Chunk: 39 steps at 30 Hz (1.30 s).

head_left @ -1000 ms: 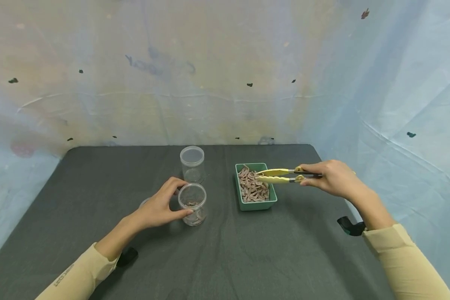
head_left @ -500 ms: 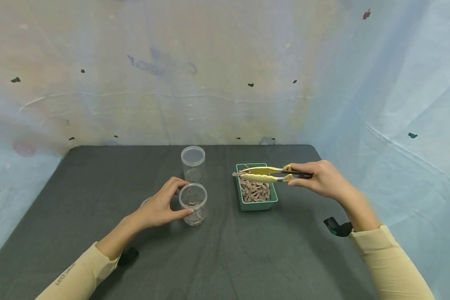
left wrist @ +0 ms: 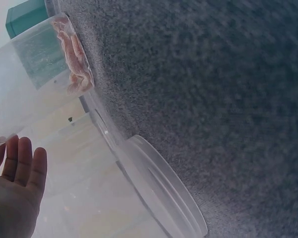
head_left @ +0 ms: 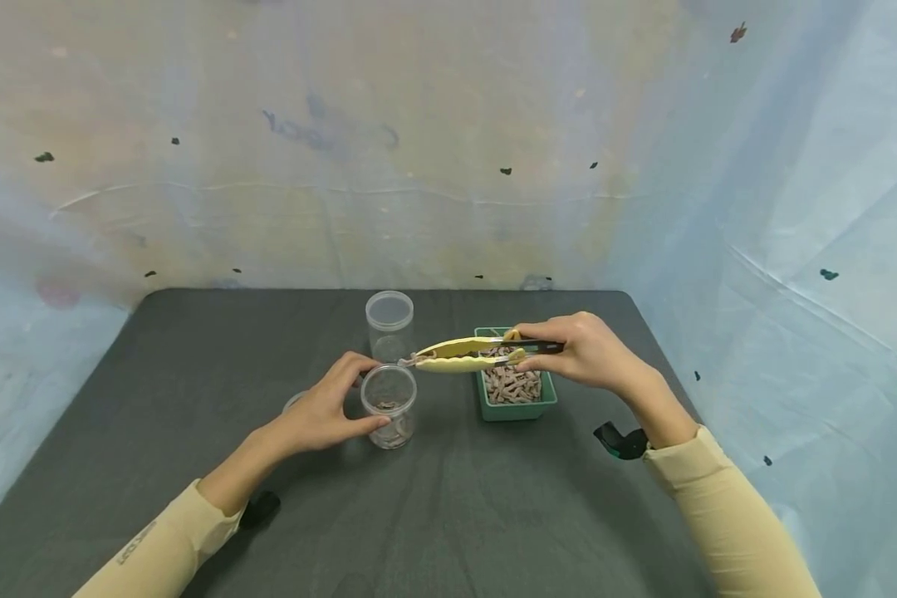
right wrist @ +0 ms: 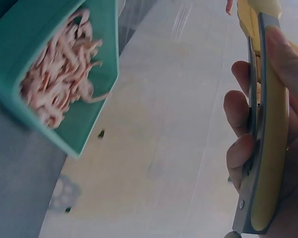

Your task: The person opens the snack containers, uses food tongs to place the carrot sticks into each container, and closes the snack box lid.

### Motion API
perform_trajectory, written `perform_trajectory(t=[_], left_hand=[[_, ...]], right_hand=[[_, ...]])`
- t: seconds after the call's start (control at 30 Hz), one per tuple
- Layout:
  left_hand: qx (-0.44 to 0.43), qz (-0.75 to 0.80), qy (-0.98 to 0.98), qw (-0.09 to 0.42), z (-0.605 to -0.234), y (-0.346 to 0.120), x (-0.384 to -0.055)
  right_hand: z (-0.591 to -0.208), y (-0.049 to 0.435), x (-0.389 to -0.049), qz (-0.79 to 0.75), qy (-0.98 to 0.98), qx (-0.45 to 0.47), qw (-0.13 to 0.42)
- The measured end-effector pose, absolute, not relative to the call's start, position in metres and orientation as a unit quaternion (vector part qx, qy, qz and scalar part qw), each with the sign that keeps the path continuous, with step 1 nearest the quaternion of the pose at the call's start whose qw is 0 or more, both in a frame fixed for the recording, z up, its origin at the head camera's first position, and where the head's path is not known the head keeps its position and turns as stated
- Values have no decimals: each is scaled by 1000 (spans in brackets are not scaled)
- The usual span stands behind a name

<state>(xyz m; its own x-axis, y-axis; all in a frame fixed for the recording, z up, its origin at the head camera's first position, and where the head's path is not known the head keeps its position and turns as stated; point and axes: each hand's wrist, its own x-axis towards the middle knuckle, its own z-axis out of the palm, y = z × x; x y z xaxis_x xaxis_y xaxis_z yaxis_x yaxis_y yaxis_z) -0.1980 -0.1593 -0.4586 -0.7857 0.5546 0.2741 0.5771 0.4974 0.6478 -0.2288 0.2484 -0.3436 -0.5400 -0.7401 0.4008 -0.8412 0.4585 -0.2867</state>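
Note:
My left hand (head_left: 321,415) holds a clear plastic jar (head_left: 389,423) upright on the dark table, thumb on the near side and fingers behind. Pinkish meat strips (left wrist: 74,57) lie at the bottom of that jar in the left wrist view. My right hand (head_left: 590,353) grips yellow tongs (head_left: 463,355) with black-and-yellow handles. At the tongs' tips a strip of meat (head_left: 417,359) sticks out, right by the jar's far rim. Beneath the tongs stands a green tray (head_left: 519,412) heaped with more meat strips (right wrist: 64,69).
Another clear jar (head_left: 389,320) with a whitish lid stands just behind the held one. A clear round lid-like piece (left wrist: 164,183) lies on the table (head_left: 486,507) beside my left hand. Pale plastic sheeting (head_left: 448,166) hangs along the back and right.
My right hand has moved left, carrying the tongs from over the green tray to the jar's rim with a meat strip at their tips. My left hand stays on the jar.

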Motion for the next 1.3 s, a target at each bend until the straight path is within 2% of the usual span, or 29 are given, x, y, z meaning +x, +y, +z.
perform_trajectory(t=[0.3,0.8,1.3], left_hand=[[-320,-382,-867,2,-456,-159,-198],[-323,-381,-866,4,-458,-159,-198],[-334,-377,-864,15,-458,-160,-199]], right_hand=[[-341,212,-237,178,-854,483,75],[-345,197,-241,143,-853,500,43],[-353,212,-234,183,-854,484,62]])
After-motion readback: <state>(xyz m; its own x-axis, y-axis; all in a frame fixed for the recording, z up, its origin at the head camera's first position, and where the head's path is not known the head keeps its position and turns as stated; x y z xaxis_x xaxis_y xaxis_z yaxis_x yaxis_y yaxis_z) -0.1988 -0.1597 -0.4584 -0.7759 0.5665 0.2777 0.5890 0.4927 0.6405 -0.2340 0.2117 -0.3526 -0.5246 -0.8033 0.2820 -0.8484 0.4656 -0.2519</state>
